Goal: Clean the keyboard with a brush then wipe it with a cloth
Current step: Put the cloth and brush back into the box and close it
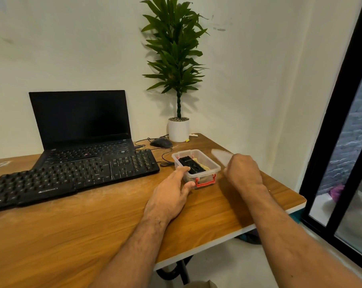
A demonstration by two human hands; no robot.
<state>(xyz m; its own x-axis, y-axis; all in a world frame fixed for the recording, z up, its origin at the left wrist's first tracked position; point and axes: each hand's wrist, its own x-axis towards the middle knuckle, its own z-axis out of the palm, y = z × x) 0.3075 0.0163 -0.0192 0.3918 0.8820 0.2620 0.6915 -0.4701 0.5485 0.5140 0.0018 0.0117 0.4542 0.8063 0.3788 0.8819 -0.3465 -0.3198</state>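
My left hand (177,185) steadies the small clear box (214,166) at its near left corner — fingers spread against the wall and rim, bracing it rather than gripping anything. My right hand (243,172) is curled closed around the box's translucent lid (221,155), which it holds lifted off, just to the right of the box and blurred. Inside the open box lies a black case (191,166), probably the brush kit, with something yellow (205,166) under it that I take for the cloth. The keyboard (72,176) sits to the left of both hands, its long axis running left to right across the wooden table (93,235), its right end just beside the box. My left hand is nearer both — fingertips already at the case, so I'd reach in with it once the lid is set down.
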